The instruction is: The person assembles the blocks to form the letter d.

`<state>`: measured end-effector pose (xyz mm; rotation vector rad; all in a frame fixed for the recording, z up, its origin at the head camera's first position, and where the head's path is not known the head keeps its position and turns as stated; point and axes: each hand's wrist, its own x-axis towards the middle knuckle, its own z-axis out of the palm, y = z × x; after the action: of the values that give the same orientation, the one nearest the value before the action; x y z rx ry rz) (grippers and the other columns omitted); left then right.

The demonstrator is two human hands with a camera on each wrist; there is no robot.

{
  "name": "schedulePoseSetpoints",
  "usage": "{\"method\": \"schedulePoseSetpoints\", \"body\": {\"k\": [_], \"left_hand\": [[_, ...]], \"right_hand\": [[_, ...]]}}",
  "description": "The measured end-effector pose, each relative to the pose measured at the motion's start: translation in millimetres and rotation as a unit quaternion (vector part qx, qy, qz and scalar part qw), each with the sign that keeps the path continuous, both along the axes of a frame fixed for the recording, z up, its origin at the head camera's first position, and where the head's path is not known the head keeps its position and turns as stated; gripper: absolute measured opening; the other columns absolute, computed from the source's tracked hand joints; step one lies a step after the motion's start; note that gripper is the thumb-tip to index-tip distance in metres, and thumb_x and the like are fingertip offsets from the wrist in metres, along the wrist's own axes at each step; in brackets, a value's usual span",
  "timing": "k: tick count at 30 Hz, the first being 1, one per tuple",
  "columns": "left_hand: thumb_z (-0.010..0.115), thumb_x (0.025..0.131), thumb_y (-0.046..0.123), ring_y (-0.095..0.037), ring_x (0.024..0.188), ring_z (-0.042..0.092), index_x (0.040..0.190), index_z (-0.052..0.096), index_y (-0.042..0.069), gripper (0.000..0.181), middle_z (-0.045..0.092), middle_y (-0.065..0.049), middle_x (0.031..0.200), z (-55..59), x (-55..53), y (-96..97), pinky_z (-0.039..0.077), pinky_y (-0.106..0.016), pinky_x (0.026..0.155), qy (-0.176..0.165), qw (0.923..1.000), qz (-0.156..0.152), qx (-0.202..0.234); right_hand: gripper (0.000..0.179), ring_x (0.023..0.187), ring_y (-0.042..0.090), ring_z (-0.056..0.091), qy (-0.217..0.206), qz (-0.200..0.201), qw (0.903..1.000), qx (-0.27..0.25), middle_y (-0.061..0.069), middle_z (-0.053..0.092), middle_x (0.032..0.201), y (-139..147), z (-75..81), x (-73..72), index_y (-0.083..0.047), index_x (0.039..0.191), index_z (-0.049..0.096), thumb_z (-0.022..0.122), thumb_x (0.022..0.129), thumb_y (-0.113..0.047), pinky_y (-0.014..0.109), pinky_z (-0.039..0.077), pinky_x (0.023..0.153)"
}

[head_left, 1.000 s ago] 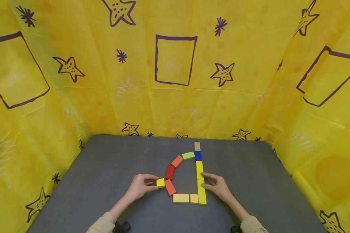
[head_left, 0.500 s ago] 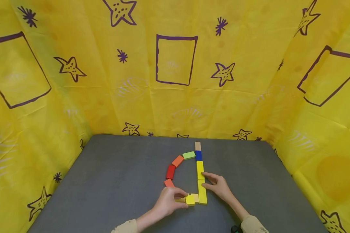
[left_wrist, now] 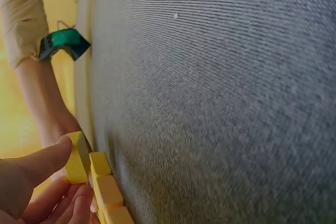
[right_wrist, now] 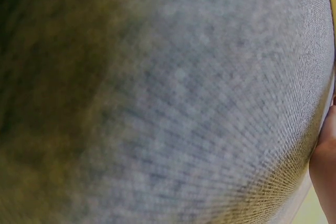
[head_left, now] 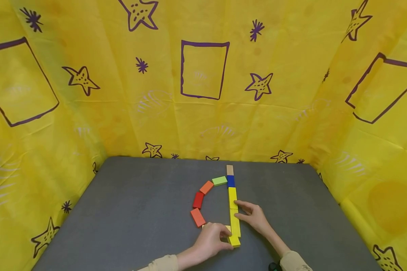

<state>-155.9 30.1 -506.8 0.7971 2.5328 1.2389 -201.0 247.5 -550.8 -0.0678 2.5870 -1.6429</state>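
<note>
In the head view my left hand point(head_left: 211, 240) pinches a small yellow block point(head_left: 235, 242) at the near end of a straight column of blocks. The left wrist view shows that block between thumb and fingertips, beside the column's end. My right hand point(head_left: 255, 218) rests its fingertips against the right side of two long yellow blocks point(head_left: 233, 197). Beyond them the column continues with a blue block point(head_left: 231, 181) and a tan block point(head_left: 230, 170). My left hand partly covers pale wooden blocks point(head_left: 228, 228). Only a sliver of the right hand point(right_wrist: 324, 171) enters the right wrist view.
A curve of blocks bends left from the column: green point(head_left: 219, 181), orange point(head_left: 207, 187), red point(head_left: 198, 200) and coral point(head_left: 198, 217). All lie on a dark grey tabletop point(head_left: 139, 199). Yellow printed cloth point(head_left: 203, 124) encloses the back and sides.
My left hand has carried the small yellow block from left of the curve, past the pale blocks, to the column's near end. The right hand has stayed in place.
</note>
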Motion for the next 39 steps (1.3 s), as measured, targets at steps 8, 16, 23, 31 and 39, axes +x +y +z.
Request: {"method": "schedulePoseSetpoints", "body": {"k": [8,16,23,31,39], "left_hand": [[0.087,0.064,0.023,0.005,0.063,0.053,0.085,0.076,0.013,0.026,0.068,0.012,0.073,-1.9,6.1,9.0,0.043,-0.016,0.058,0.017,0.9992,0.001,-0.035],[0.088,0.062,0.024,0.005,0.061,0.05,0.081,0.075,0.012,0.026,0.066,0.011,0.07,-3.8,8.8,13.5,0.042,-0.016,0.057,0.055,0.996,0.004,-0.071],[0.088,0.061,0.027,0.004,0.058,0.046,0.079,0.074,0.013,0.027,0.061,0.011,0.067,-3.7,9.2,16.0,0.038,-0.015,0.055,0.076,0.9928,0.004,-0.093],[0.088,0.062,0.026,0.004,0.058,0.046,0.08,0.074,0.013,0.027,0.061,0.011,0.067,-3.8,9.0,17.2,0.038,-0.016,0.055,0.079,0.9913,-0.003,-0.105],[0.088,0.062,0.026,0.003,0.057,0.042,0.083,0.074,0.014,0.028,0.059,0.01,0.066,-5.2,10.1,17.7,0.035,-0.016,0.053,0.108,0.9854,-0.009,-0.131]], "right_hand": [[0.049,0.126,0.032,0.052,0.005,0.006,1.0,-0.001,0.011,0.059,0.132,-1.4,1.5,0.3,-0.011,0.128,0.06,0.074,0.081,-0.02,0.043,0.042,0.102],[0.046,0.125,0.038,0.052,0.014,0.009,0.9999,0.002,0.019,0.058,0.131,-10.6,27.2,12.2,-0.001,0.127,0.059,0.071,0.083,-0.008,0.047,0.042,0.1],[0.046,0.125,0.038,0.051,0.009,0.017,0.9998,0.001,0.019,0.058,0.131,-12.1,37.6,16.1,0.0,0.127,0.058,0.07,0.084,-0.009,0.046,0.042,0.101],[0.046,0.124,0.038,0.052,0.014,0.016,0.9998,-0.003,0.019,0.058,0.131,-12.5,36.0,15.5,0.0,0.127,0.058,0.071,0.083,-0.009,0.046,0.042,0.101],[0.046,0.125,0.038,0.051,0.013,0.015,0.9998,-0.003,0.019,0.058,0.131,-11.7,35.6,16.0,0.0,0.127,0.058,0.071,0.083,-0.009,0.047,0.041,0.101]]}}
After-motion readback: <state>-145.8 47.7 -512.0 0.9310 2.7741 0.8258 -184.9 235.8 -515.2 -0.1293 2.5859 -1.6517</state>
